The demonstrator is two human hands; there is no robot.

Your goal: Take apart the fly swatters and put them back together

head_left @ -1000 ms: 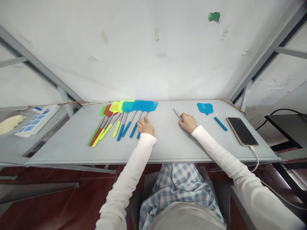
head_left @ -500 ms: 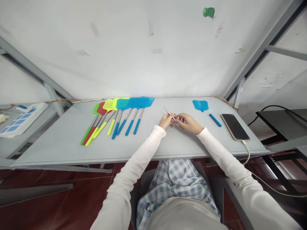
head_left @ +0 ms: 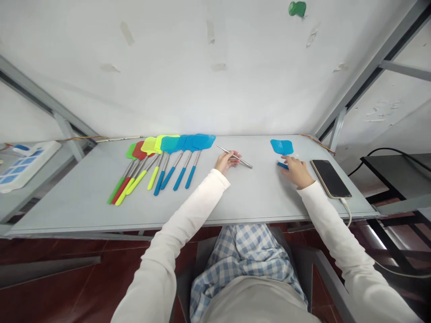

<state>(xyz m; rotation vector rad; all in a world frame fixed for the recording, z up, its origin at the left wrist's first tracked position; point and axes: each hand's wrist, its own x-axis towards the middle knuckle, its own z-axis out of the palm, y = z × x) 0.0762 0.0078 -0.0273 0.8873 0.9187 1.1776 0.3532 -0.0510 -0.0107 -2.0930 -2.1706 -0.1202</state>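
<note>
My left hand (head_left: pixel 228 162) is closed around a thin metal rod (head_left: pixel 243 162), whose ends stick out on both sides above the table. Over to the right, my right hand (head_left: pixel 296 170) has its fingers on a short blue handle grip (head_left: pixel 282 165); only the grip's left end shows, the rest being covered by the hand. Just beyond those fingers lies a loose blue fly swatter head (head_left: pixel 282 146), flat on the table.
On the left lie several fly swatters in a row: green, red, yellow and blue ones (head_left: pixel 204 141). A smartphone (head_left: pixel 330 178) with a white cable is right of my right hand. The grey table (head_left: pixel 256 202) backs against a wall, with metal frame bars at both sides.
My right hand has left the rod and moved right onto the blue grip, which has shifted left. My left hand keeps the rod, a little further left.
</note>
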